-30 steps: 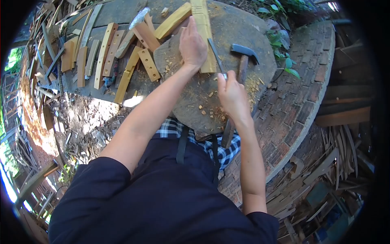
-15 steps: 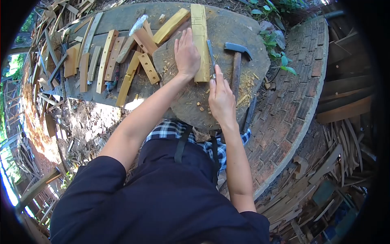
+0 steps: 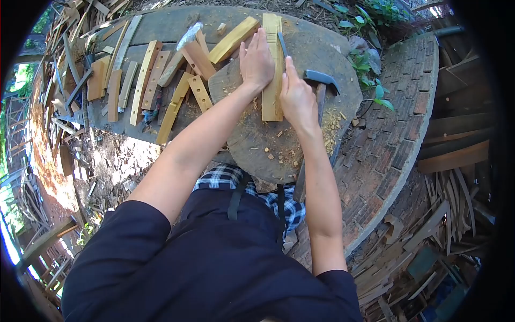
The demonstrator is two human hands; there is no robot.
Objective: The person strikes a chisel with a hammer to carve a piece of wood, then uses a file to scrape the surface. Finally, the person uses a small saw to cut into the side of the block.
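A yellowish wood block [image 3: 272,102] with marks near its far end lies lengthwise on the round wooden stump [image 3: 241,137]. Against the block's left side rests my left hand [image 3: 257,63], its fingers stretched forward. My right hand [image 3: 298,96] is closed round the handle of a chisel [image 3: 282,44], whose blade points away from me along the block's right edge. A hammer [image 3: 321,80] lies just right of that hand, its head on the stump and its handle partly hidden by my right forearm. Wood chips are scattered around the block's near end.
Several wood pieces, some with drilled holes [image 3: 199,92], lie on the grey bench [image 3: 153,24] at the left. A clear wrapped bundle [image 3: 190,35] sits among them. A curved brick ledge [image 3: 394,123] runs along the right, with plants [image 3: 378,96] beside the stump.
My right hand has moved forward with the chisel, beside the block's upper part. My left hand has shifted slightly forward and right in view. The camera view has shifted a little.
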